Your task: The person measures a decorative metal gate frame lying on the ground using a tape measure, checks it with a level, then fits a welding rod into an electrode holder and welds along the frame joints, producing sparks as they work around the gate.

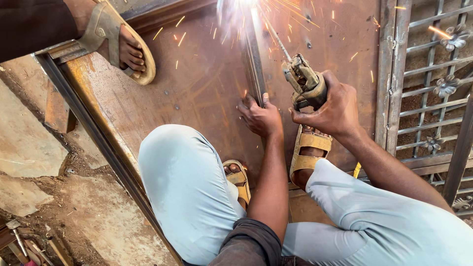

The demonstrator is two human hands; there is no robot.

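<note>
My right hand [331, 106] grips a worn welding electrode holder [304, 81], whose thin rod [275, 40] reaches up to a bright arc [242, 4] at the top edge, throwing orange sparks. My left hand [259, 116] presses down on a narrow steel strip [255, 59] that lies along a rusty steel sheet [197, 83]. I squat on the sheet in light blue trousers and tan sandals [309, 150].
Another person's sandalled foot [120, 42] stands on the sheet's upper left corner by the frame edge [93, 123]. An ornamental metal grille [436, 83] lies to the right. Dirt ground, stone slabs and scrap tools [22, 244] lie at the left.
</note>
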